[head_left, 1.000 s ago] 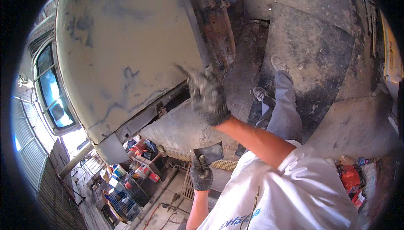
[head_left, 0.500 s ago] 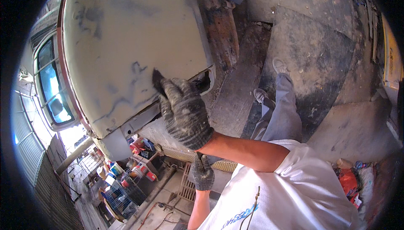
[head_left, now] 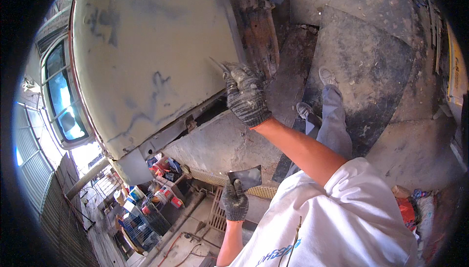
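A large cream-coloured vehicle body panel (head_left: 171,47) with bluish-grey smears fills the upper left. Over its right-hand edge is my right hand (head_left: 246,96), in a dark grey, stained knit glove. Its fingers pinch a thin flat scraper (head_left: 218,64), seen nearly edge-on against the panel; I cannot tell whether it touches. Lower down, my left hand (head_left: 235,200), gloved alike, grips a dark, flat rectangular plate (head_left: 248,177) by its near left corner, thumb on top. The plate is held apart from the panel.
A barred vehicle window (head_left: 63,93) lies far left. Below the panel, a wire basket (head_left: 139,225) and assorted containers stand near a floor grate (head_left: 218,213). Dark sheets (head_left: 361,71) cover the ground around my feet. A yellow object (head_left: 455,66) is at the right rim.
My right hand has moved right and up along the panel with the scraper, which has turned from broadside to nearly edge-on. The plate in my left hand now shows, no longer hidden behind my right arm.
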{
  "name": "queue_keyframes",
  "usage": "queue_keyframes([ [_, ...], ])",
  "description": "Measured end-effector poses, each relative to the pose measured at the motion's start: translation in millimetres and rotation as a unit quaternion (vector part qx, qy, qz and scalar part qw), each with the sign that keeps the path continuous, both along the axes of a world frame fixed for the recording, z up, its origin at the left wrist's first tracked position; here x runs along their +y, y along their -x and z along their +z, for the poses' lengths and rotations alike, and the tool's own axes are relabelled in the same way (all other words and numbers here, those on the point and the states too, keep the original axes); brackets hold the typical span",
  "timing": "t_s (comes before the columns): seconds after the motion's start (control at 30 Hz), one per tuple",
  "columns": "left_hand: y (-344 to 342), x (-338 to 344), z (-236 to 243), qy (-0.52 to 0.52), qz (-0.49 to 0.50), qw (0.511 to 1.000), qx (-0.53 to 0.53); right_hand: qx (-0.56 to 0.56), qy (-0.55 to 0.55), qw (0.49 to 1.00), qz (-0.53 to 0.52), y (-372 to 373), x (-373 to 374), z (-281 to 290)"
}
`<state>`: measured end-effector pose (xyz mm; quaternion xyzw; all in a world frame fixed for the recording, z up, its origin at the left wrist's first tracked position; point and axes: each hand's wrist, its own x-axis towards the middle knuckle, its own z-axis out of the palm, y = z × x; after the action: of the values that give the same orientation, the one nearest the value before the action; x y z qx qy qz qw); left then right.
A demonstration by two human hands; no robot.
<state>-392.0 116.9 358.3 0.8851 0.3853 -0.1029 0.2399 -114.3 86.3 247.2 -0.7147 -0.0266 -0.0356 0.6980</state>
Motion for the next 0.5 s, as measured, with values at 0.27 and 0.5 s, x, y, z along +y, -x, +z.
queue_keyframes([
  [0.27,10,3,-1,0.022,0.002,1.000,0.020,-0.027,-0.034,0.999,0.008,38,11,75],
  [0.5,14,4,1,0.026,-0.013,1.000,0.008,-0.121,-0.004,0.990,0.076,67,7,95],
])
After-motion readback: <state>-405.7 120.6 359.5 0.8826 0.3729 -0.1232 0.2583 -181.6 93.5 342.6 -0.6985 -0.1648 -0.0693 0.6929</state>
